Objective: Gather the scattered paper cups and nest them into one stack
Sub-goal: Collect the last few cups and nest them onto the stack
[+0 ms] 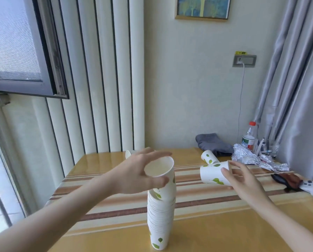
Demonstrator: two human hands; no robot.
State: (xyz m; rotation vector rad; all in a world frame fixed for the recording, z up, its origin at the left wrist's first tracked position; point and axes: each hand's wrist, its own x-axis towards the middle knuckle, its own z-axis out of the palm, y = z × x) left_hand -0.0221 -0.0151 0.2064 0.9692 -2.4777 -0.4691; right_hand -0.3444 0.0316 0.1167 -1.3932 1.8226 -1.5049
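Head view showed a tall stack of paper cups [161,211] standing upright on the striped tabletop [215,224], its top cup [161,171] sitting slightly tilted and not fully seated. The left hand [141,173] wrapped thumb and fingers around that top cup near the rim. The right hand [241,177] held a loose cup [213,174] on its side, fingers closed over its mouth end, base pointing towards the stack. Another cup [209,157] lay tipped on the tabletop just behind it, and the edge of what looked like one more [128,154] peeked out behind the left hand. These cups were probably very light and thin-walled, so they would crush easily under a hard squeeze; a gentle grip around the stiffer rolled rim seemed the safest hold. The stack looked tall and slightly leaning, so it would likely topple unless steadied while each cup was pressed in.
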